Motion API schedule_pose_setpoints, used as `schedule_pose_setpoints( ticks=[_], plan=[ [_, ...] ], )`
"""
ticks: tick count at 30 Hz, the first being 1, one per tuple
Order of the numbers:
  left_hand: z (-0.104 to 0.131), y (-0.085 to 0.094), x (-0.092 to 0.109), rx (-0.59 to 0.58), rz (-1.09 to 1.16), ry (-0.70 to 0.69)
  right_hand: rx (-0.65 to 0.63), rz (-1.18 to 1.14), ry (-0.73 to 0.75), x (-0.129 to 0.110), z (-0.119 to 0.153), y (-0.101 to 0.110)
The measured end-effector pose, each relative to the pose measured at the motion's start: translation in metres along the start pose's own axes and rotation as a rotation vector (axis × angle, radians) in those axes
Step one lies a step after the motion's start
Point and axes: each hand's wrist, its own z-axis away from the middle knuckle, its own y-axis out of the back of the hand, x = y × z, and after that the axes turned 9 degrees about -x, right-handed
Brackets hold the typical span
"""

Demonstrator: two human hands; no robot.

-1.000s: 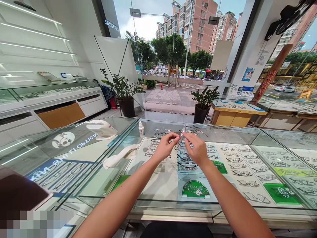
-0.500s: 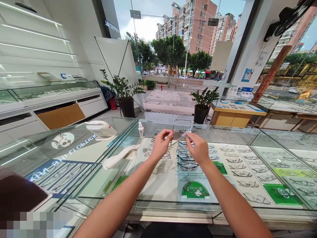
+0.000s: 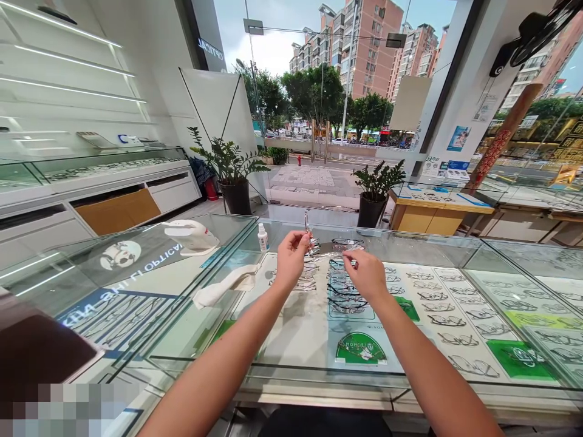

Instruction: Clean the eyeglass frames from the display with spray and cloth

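Observation:
My left hand is closed in a pinch on a pair of eyeglasses, held up above the glass display counter. Its front is turned nearly edge-on, so the lenses hardly show. From it a thin, pale temple seems to run right to my right hand, whose thumb and fingers are pinched at its end. Below both hands, under the glass, lie rows of eyeglass frames on a pale liner. A green half-round stand is nearer to me.
On the counter to the left are a white cloth, a small white bottle and a white device. A dark flat object is at the lower left. Potted plants stand beyond the counter, before the glass door.
The eyeglasses have turned from facing away to nearly edge-on, with the front swung left by my left hand. My right hand has dropped slightly. The view has shifted a little.

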Motion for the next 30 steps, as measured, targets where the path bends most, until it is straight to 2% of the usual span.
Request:
schedule_pose_setpoints(
  ticks=[6, 11, 15, 22, 26, 28, 30],
  plan=[
    [0.006, -0.006, -0.001, -0.123, -0.066, -0.009, 0.09, -0.121, 0.059, -0.015, 0.001, 0.006],
    [0.017, -0.016, -0.008, -0.234, -0.157, -0.08, 0.027, -0.279, 0.147, -0.021, 0.003, -0.008],
    [0.021, -0.022, -0.008, -0.301, -0.077, -0.063, -0.006, -0.333, 0.159, -0.018, 0.004, -0.02],
    [0.02, -0.022, -0.003, -0.36, 0.051, 0.004, 0.004, -0.384, 0.177, -0.025, 0.004, -0.014],
    [0.02, -0.02, -0.003, -0.362, -0.087, -0.012, 0.02, -0.372, 0.185, -0.025, 0.004, -0.012],
    [0.018, -0.017, 0.0, -0.357, -0.185, -0.056, 0.028, -0.354, 0.182, -0.023, 0.004, -0.012],
    [0.014, -0.011, 0.003, -0.304, -0.309, -0.137, 0.031, -0.342, 0.178, -0.021, 0.004, -0.011]
  ],
)
